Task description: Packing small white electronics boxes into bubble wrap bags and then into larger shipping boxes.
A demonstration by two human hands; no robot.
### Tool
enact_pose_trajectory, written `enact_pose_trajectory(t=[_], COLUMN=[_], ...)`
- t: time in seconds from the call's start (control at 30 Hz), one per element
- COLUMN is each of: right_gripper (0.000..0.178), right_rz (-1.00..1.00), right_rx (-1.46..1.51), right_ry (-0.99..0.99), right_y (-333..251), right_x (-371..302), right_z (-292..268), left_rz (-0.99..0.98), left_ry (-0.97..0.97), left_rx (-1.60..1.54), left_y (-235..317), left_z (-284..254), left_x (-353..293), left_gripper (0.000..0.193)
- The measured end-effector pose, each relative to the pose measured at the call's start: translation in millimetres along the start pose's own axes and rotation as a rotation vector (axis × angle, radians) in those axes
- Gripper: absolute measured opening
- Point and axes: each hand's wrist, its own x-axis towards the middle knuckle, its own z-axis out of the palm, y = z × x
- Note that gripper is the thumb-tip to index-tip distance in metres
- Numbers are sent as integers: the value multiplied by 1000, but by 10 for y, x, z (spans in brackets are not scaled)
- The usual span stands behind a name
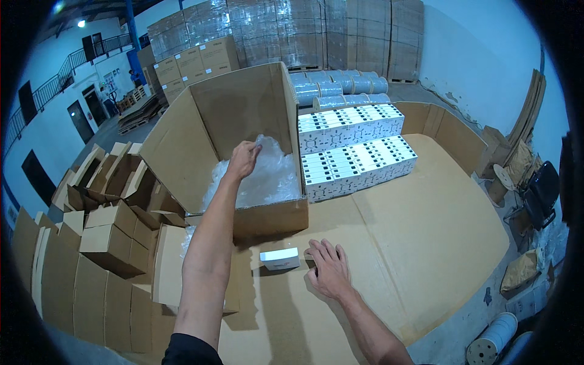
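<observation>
My left hand (244,159) reaches into a large open cardboard box (271,218) and is closed, pinching the top of a clear plastic bag. More of the crumpled clear plastic bags (261,182) fill the box below it. On the cardboard-covered table, a small white box (280,259) lies just in front of the large carton. Right beside it is my right hand (329,267), fingers spread over the cardboard, holding nothing. Whether its fingertips touch the white box I cannot tell.
White printed boxes (359,161) stand in stepped rows behind the table's middle. Open brown cartons (115,243) crowd the left side. Wrapped spools (344,85) and stacked pallets (280,33) fill the back. A black chair (540,191) and a spool (493,340) are at right.
</observation>
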Motion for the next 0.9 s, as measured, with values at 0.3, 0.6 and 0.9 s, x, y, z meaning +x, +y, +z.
enact_pose_trajectory(t=[0.3,0.6,0.9], right_gripper=[51,28,41], right_rz=[5,73,-31], right_rx=[33,324,1611], right_ry=[8,190,-156], right_y=[36,235,89], right_x=[-56,-82,-575], right_z=[133,129,102], left_rz=[-162,-221,-596], left_ry=[317,433,195], left_rx=[-507,-957,-924], left_y=[482,2065,2196], left_z=[-761,-1083,-203], left_x=[137,-1412,-3449], left_gripper=[29,19,22])
